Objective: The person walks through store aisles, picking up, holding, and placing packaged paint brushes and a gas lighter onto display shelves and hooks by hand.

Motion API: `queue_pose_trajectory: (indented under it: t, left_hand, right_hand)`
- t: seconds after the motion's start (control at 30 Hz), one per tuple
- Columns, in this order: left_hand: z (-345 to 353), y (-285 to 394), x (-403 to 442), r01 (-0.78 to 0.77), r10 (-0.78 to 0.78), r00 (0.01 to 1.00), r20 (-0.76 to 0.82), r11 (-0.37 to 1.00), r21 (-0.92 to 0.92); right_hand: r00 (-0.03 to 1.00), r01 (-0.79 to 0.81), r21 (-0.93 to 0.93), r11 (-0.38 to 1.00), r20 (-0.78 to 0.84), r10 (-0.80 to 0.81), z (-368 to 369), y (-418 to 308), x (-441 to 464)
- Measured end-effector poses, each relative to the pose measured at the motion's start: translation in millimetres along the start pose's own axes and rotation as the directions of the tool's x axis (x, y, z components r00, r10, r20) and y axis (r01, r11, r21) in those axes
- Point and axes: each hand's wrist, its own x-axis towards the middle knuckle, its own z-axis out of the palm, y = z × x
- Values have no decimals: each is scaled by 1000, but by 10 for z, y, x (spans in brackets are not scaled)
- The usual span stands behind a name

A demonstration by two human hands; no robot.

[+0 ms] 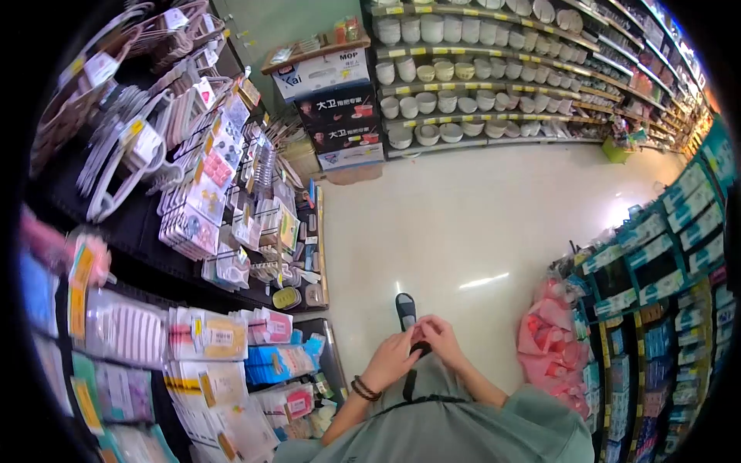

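Note:
My left hand [390, 360], with a dark beaded bracelet [365, 388] on its wrist, is in front of my waist. Its fingers are pressed together and meet the fingertips of my right hand [440, 340]. The right hand's fingers are also drawn into a pinch. Whatever lies between the fingertips, if anything, is too small to make out. Below the hands show my green clothing [432, 424] with a dark cord and one foot in a dark sandal [405, 305].
Racks of hangers [143, 150] and packaged goods [207, 339] line the left. Stacked mop boxes [340, 116] and shelves of white bowls [448, 100] stand ahead. On the right, a pink bag [549, 339] rests by a rack of teal packages [648, 255]. Pale glossy floor [432, 224] lies between.

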Motion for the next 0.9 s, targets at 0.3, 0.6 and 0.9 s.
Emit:
queue_pose_trajectory:
  t: [0.3,0.6,0.9]
  left_hand:
    - [-1065,-781,2119,-64,42,991,129,984,166]
    - [-2015,-1606,3541,41,-87,924,-373,991,-129]
    - [-2985,-3097,5180,121,-328,843,-426,888,-444]
  right_hand:
    - [999,-14,-82,997,-48,10,60,-983,2750]
    - [910,-69,-118,991,400,112,619,-1702,4516]
    - [900,-170,-181,969,372,228,933,-1698,6905]
